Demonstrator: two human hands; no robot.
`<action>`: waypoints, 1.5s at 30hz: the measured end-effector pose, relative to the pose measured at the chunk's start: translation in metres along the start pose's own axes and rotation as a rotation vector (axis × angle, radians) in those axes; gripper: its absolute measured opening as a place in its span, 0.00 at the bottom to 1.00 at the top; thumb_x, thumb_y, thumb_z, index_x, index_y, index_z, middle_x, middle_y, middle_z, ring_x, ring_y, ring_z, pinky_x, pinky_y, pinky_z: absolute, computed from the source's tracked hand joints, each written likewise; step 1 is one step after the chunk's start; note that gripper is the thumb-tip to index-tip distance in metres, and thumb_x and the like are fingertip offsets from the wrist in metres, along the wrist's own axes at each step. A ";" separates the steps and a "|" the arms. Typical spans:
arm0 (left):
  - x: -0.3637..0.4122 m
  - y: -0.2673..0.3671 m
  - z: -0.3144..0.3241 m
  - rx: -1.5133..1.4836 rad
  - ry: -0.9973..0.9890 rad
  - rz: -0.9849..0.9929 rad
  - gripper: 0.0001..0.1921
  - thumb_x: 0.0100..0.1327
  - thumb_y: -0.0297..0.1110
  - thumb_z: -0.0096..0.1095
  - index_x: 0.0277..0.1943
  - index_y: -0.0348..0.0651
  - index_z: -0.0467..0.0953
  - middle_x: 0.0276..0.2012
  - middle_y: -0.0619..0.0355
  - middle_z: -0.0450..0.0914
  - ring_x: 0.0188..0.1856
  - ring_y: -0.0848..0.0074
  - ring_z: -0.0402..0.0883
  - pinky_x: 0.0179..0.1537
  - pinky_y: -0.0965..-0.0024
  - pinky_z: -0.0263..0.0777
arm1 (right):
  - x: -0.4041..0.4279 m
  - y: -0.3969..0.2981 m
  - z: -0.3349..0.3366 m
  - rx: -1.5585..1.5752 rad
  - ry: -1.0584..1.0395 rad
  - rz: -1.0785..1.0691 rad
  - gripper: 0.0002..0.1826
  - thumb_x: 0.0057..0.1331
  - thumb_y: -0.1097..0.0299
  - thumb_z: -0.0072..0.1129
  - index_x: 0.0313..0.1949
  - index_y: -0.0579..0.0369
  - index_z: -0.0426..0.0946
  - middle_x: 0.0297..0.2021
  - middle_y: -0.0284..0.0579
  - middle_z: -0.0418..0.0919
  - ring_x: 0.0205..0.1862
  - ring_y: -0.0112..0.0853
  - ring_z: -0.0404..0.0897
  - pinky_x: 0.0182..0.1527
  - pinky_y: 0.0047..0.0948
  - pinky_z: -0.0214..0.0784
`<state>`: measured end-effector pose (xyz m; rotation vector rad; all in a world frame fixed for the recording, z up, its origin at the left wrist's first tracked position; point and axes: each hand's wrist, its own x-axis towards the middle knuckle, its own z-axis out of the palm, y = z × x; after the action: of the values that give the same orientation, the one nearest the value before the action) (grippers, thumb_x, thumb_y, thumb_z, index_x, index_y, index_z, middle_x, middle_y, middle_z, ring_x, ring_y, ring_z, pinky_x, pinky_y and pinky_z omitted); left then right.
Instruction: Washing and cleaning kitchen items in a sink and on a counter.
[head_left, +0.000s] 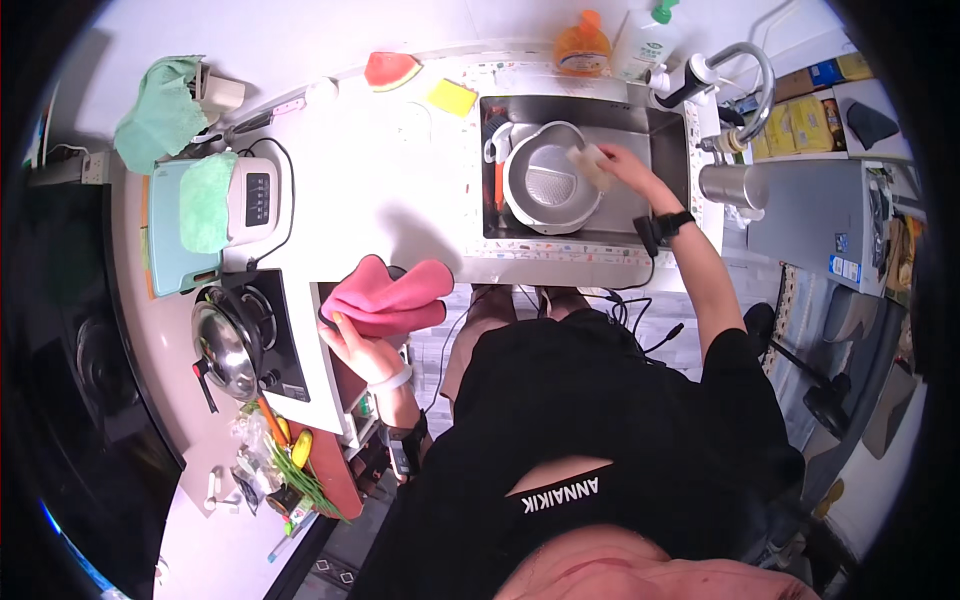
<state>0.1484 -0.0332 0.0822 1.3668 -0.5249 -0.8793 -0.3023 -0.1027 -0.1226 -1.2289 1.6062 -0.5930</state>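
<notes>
My left hand (364, 352) grips a folded pink cloth (390, 300) with dark edging. It is left of my body, over the front edge of the counter. My right hand (634, 171) reaches into the steel sink (630, 217) and pinches a beige scrubbing pad (589, 165). That pad lies across the right rim of a round metal basin (529, 196), which has a textured patch on its floor. At the basin's left, inside the sink, there is a white-handled utensil (499, 142) beside an orange-handled one (499, 187).
A yellow sponge (451, 97) and a watermelon-patterned wedge (391, 70) lie behind the sink's left corner. Two soap bottles (583, 46) stand at the back, near a curved faucet (761, 82). A wok (229, 349) sits on the stove, left; vegetables (300, 465) lie below it.
</notes>
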 end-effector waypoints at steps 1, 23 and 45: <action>-0.003 0.001 0.000 0.013 0.040 -0.012 0.30 0.66 0.35 0.49 0.65 0.34 0.46 0.61 0.48 0.58 0.60 0.68 0.60 0.61 0.64 0.53 | 0.019 -0.010 0.005 0.157 0.020 -0.023 0.20 0.58 0.68 0.51 0.51 0.60 0.70 0.42 0.41 0.76 0.42 0.26 0.74 0.45 0.25 0.66; -0.003 0.018 0.065 -0.281 -0.800 -0.310 0.12 0.63 0.27 0.43 0.49 0.37 0.64 0.46 0.55 0.71 0.49 0.74 0.69 0.54 0.71 0.58 | -0.036 -0.223 0.058 0.481 -0.231 -0.667 0.23 0.61 0.68 0.55 0.56 0.58 0.65 0.43 0.34 0.74 0.45 0.18 0.70 0.50 0.21 0.63; -0.028 -0.060 0.199 0.394 -1.615 0.280 0.06 0.60 0.24 0.55 0.40 0.35 0.70 0.34 0.58 0.70 0.27 0.81 0.71 0.27 0.78 0.66 | -0.254 -0.211 -0.099 0.412 0.833 -0.602 0.11 0.60 0.74 0.55 0.42 0.55 0.68 0.36 0.29 0.70 0.40 0.15 0.67 0.44 0.14 0.59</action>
<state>-0.0365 -0.1312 0.0611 0.5815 -2.1265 -1.5756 -0.3017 0.0342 0.1934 -1.2014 1.5935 -1.9124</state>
